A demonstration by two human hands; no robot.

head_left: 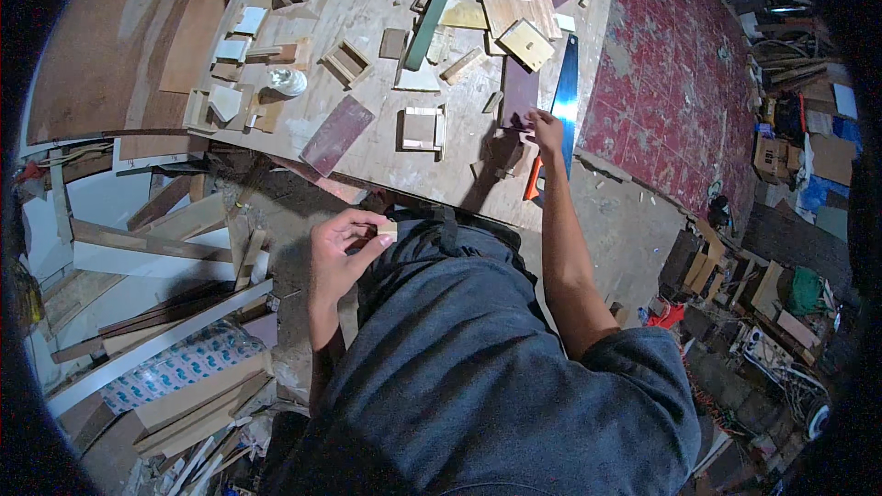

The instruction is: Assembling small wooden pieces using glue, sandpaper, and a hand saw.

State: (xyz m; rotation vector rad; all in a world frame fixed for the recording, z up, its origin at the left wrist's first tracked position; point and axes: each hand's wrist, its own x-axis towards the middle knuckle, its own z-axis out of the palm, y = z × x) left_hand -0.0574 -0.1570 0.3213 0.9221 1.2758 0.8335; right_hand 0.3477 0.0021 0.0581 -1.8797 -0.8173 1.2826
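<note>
In front of my waist, just off the table's near edge, my left hand (342, 253) pinches a small pale wood block (388, 231) between thumb and fingers. My right hand (548, 133) is stretched over the workbench, its fingers drawn together at the near end of a reddish-brown board (521, 87). Whatever those fingers hold is too small and shaded to make out. Right beside this hand lies a handsaw (566, 83) with a shiny blade and an orange handle. A small wooden frame box (424, 129) sits to the left of the right hand.
Wood scraps, a green strip (436, 9), an open wooden box (347, 63) and a white-topped jar (288, 82) are spread over the plywood table (367, 165). A worn red panel (661, 83) adjoins on the right. Offcuts (156, 248) pile up on the left floor, clutter (772, 312) on the right.
</note>
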